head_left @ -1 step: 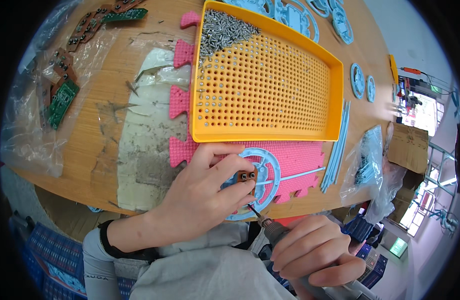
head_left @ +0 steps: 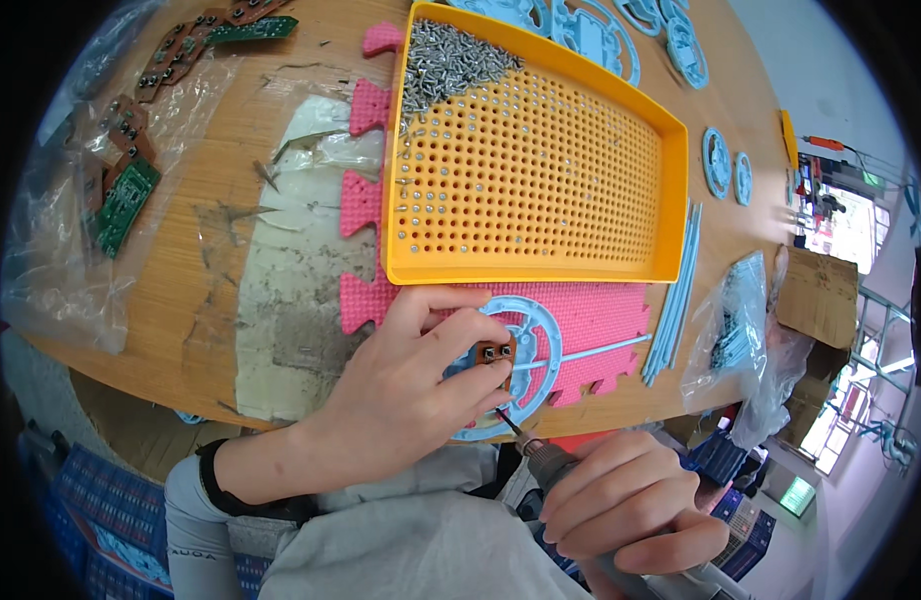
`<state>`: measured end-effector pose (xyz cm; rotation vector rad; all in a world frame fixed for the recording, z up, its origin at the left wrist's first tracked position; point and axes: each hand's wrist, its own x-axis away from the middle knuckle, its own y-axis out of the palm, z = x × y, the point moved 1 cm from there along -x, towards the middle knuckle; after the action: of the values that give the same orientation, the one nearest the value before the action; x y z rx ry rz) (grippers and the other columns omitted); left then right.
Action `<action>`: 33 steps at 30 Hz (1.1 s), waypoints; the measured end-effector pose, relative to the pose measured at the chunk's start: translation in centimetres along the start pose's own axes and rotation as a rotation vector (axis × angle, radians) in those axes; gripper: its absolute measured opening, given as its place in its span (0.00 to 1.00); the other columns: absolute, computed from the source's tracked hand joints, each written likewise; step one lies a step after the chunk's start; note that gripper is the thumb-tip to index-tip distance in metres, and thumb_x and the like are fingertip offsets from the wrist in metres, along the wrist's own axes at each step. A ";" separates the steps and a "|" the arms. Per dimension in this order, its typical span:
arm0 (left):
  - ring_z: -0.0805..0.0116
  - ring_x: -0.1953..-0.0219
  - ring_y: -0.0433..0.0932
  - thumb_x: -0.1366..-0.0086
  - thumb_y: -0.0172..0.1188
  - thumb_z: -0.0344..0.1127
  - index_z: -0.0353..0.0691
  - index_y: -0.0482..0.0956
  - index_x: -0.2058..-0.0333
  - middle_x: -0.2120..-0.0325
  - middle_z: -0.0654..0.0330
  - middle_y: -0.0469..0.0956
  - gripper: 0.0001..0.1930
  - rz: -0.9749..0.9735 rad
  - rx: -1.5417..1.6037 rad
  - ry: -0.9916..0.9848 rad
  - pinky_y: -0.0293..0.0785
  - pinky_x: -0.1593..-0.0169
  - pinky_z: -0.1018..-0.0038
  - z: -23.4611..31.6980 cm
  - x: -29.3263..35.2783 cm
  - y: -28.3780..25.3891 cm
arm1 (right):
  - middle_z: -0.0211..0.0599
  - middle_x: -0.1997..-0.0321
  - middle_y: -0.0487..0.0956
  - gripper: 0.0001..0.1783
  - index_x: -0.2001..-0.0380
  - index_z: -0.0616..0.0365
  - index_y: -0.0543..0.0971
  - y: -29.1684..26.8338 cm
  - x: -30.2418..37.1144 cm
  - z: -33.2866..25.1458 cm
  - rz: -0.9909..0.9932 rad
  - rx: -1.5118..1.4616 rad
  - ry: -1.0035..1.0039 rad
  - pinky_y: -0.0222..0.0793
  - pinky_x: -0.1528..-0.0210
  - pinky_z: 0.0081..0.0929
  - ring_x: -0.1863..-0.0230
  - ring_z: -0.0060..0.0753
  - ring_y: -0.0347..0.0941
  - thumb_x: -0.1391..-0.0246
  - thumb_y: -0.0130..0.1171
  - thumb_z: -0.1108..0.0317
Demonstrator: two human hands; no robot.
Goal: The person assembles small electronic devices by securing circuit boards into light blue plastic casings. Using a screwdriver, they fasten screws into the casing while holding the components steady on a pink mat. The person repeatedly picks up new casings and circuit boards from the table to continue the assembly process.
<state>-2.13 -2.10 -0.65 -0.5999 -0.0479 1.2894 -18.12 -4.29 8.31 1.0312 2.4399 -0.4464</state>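
My left hand [head_left: 406, 375] holds a small brown circuit board [head_left: 495, 353] with black buttons against a light-blue round plastic frame [head_left: 549, 365]. Its fingers press on the board and cover much of the frame's left side. A thin blue rod [head_left: 606, 348] extends from the frame toward the right. In my right hand [head_left: 631, 505] is a grey power screwdriver [head_left: 549, 461], gripped around its body. The screwdriver's tip meets the near part of the frame, just below the left fingertips; whether a screw is under it I cannot tell.
Beyond the hands, a yellow perforated tray [head_left: 536, 274] with loose screws [head_left: 446, 62] rests on a pink foam mat [head_left: 606, 310]. Blue rods [head_left: 675, 300] lie to the right, beside a plastic bag [head_left: 731, 330]. Circuit boards [head_left: 129, 205] lie left; more blue frames [head_left: 717, 162] sit far right.
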 end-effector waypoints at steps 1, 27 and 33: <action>0.56 0.52 0.68 0.56 0.72 0.32 0.39 0.82 0.65 0.59 0.64 0.76 0.16 -0.001 0.005 0.005 0.69 0.52 0.66 0.1 -0.1 0.0 | 0.42 0.78 0.73 0.31 0.59 0.61 0.64 0.0 0.2 0.0 -0.009 0.001 -0.004 0.74 0.78 0.33 0.82 0.38 0.72 0.44 0.56 0.41; 0.59 0.53 0.69 0.52 0.70 0.35 0.40 0.81 0.66 0.59 0.65 0.73 0.13 -0.019 0.018 0.002 0.70 0.52 0.69 -0.1 -0.1 -0.2 | 0.26 0.86 0.70 0.32 0.61 0.54 0.72 -7.2 -8.2 3.9 0.387 0.042 -0.060 0.59 0.78 0.21 0.88 0.21 0.64 0.45 0.46 0.33; 0.60 0.54 0.70 0.52 0.70 0.36 0.40 0.82 0.66 0.60 0.66 0.73 0.14 -0.038 0.004 0.006 0.70 0.52 0.70 0.1 -0.3 -0.4 | 0.35 0.89 0.65 0.38 0.61 0.58 0.75 -10.1 -10.9 9.7 0.553 0.045 -0.060 0.56 0.86 0.21 0.89 0.27 0.60 0.46 0.42 0.29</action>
<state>-1.90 -2.41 -0.33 -0.5967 -0.0516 1.2506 -16.10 -21.83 7.00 1.6135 1.9806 -0.3350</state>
